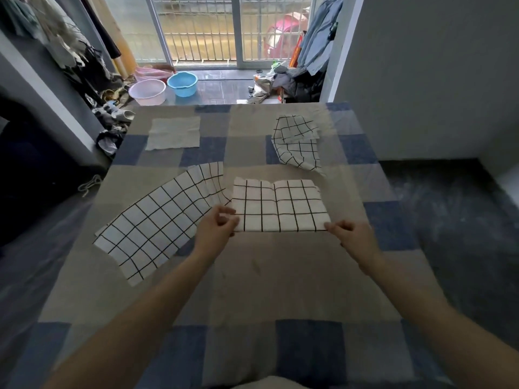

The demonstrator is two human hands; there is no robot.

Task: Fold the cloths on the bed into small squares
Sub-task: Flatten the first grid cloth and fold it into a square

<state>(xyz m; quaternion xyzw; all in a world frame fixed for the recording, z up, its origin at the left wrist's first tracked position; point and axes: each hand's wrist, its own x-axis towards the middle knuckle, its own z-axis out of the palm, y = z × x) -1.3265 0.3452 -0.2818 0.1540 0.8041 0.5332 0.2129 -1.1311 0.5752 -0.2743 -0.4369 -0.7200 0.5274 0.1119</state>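
On the checked bed (252, 276), the left hand (216, 231) and right hand (355, 238) each pinch a near corner of the folded grid cloth (280, 206). Left of it lies a long grid cloth (160, 217); beyond it, a crumpled grid cloth (297, 141) and a plain cloth (174, 133).

Location: a home bedroom. Indicators: a bed (252, 276) covered with a blue and beige checked sheet; clothes hanging at the left wall (56, 37); two plastic wash basins (147, 92) on the tiled floor; a barred sliding glass door (202, 29); a clothing pile (289, 82) beside it.
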